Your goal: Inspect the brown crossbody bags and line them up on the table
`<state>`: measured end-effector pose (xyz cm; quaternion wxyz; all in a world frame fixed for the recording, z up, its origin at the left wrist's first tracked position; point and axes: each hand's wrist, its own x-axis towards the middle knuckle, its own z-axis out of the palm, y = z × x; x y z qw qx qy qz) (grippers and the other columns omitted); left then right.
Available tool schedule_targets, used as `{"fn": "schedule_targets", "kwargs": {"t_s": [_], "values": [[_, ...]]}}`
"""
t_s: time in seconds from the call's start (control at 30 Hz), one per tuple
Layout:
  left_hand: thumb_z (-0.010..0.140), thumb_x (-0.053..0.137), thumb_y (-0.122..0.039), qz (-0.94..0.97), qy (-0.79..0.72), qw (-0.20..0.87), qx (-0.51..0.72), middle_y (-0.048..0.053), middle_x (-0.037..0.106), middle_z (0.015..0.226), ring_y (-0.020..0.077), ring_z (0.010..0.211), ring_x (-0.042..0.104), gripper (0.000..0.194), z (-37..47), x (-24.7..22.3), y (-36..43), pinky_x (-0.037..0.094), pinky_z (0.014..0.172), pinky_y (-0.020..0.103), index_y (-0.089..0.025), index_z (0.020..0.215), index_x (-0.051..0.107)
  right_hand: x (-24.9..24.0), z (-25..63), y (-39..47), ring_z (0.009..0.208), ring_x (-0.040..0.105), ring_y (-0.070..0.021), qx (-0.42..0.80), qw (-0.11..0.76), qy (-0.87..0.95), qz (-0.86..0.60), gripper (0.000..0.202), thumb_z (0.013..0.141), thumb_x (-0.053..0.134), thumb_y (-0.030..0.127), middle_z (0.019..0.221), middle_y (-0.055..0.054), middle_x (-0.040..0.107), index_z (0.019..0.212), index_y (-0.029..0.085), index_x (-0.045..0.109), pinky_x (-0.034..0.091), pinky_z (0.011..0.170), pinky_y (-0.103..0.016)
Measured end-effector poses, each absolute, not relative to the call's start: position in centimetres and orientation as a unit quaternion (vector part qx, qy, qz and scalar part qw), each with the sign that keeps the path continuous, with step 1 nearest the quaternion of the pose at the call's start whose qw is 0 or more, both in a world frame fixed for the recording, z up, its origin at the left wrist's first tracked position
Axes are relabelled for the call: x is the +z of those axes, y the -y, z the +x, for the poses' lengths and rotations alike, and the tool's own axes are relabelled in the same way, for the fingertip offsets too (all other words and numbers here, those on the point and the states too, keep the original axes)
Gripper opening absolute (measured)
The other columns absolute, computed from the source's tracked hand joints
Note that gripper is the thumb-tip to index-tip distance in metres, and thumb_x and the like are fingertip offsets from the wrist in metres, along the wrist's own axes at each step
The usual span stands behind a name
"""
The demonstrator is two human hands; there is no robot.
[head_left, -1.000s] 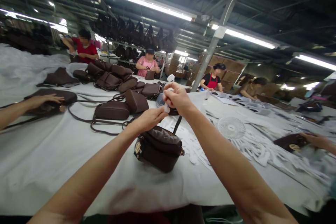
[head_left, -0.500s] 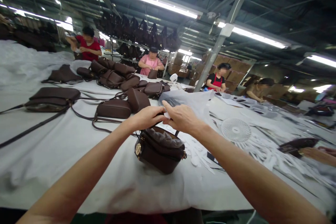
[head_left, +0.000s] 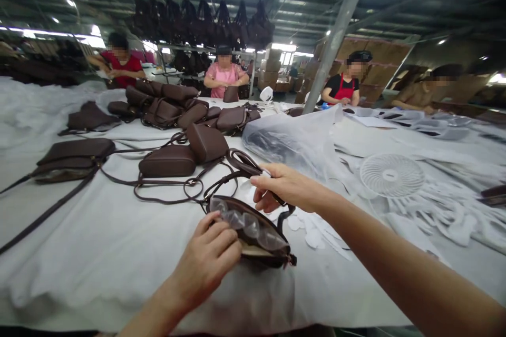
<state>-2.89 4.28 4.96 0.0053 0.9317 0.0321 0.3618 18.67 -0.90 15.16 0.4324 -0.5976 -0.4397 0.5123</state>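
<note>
A small dark brown handbag (head_left: 271, 260) stands on the white-covered table in front of me, its mouth open toward me. Clear air-filled plastic packing (head_left: 251, 225) fills the opening, with a pale lining edge beside it. My left hand (head_left: 209, 253) grips the near rim of the bag at its left part, fingers curled over the edge. Above the bag, my right hand (head_left: 286, 187) is closed around the gathered brown strap (head_left: 244, 162), whose loops stick out to the left. The strap's ends run down to both sides of the bag.
More brown bags (head_left: 168, 160) lie to the left and in a pile behind. Plastic sheeting (head_left: 284, 137) lies beyond my right hand. A white fan (head_left: 391, 175) rests among white strips on the right. Several co-workers sit across the table; a metal post (head_left: 336, 37) rises there.
My left hand has left the strap and come down to the bag's rim. My right hand keeps the bundled strap, lower and further right. The bag's mouth has tipped toward me.
</note>
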Motion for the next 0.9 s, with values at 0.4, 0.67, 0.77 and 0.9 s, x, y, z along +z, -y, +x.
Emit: {"fn": "schedule_targets", "kwargs": {"t_s": [0.4, 0.67, 0.77, 0.9], "values": [[0.09, 0.035, -0.008, 0.965, -0.048, 0.027, 0.256, 0.013, 0.067, 0.116, 0.0218, 0.108, 0.06, 0.027, -2.2, 6.1, -3.2, 0.041, 0.091, 0.039, -0.017, 0.08, 0.057, 16.7, 17.5, 2.6, 0.049, 0.065, -0.0124, 0.52, 0.371, 0.443, -0.629, 0.016, 0.09, 0.056, 0.029, 0.061, 0.0, 0.065, 0.08, 0.018, 0.05, 0.053, 0.045, -0.02], [0.093, 0.038, -0.011, 0.957, -0.035, 0.037, 0.285, 0.013, 0.065, 0.12, 0.0223, 0.115, 0.056, 0.025, -1.6, 6.5, -3.1, 0.04, 0.097, 0.04, -0.017, 0.08, 0.059, 17.4, 16.5, 4.1, 0.07, 0.067, -0.0132, 0.517, 0.337, 0.484, -0.62, 0.014, 0.09, 0.055, 0.03, 0.079, -0.003, 0.069, 0.085, 0.017, 0.053, 0.053, 0.054, -0.018], [0.092, 0.042, -0.011, 0.947, -0.046, 0.01, 0.317, 0.011, 0.066, 0.113, 0.0208, 0.104, 0.058, 0.024, -2.1, 6.1, -2.9, 0.042, 0.094, 0.039, -0.018, 0.078, 0.06, 16.6, 16.8, 4.0, 0.068, 0.064, -0.0125, 0.424, 0.341, 0.545, -0.638, 0.01, 0.089, 0.056, 0.027, 0.077, -0.002, 0.066, 0.087, 0.017, 0.056, 0.05, 0.051, -0.017], [0.091, 0.049, -0.014, 0.921, -0.09, -0.044, 0.377, 0.008, 0.062, 0.123, 0.0256, 0.12, 0.048, 0.02, -2.4, 6.0, -2.5, 0.036, 0.103, 0.046, -0.021, 0.077, 0.062, 16.1, 16.8, 3.9, 0.071, 0.065, -0.0139, 0.424, 0.334, 0.548, -0.639, 0.013, 0.089, 0.055, 0.031, 0.081, -0.002, 0.065, 0.091, 0.018, 0.057, 0.049, 0.052, -0.018]]}}
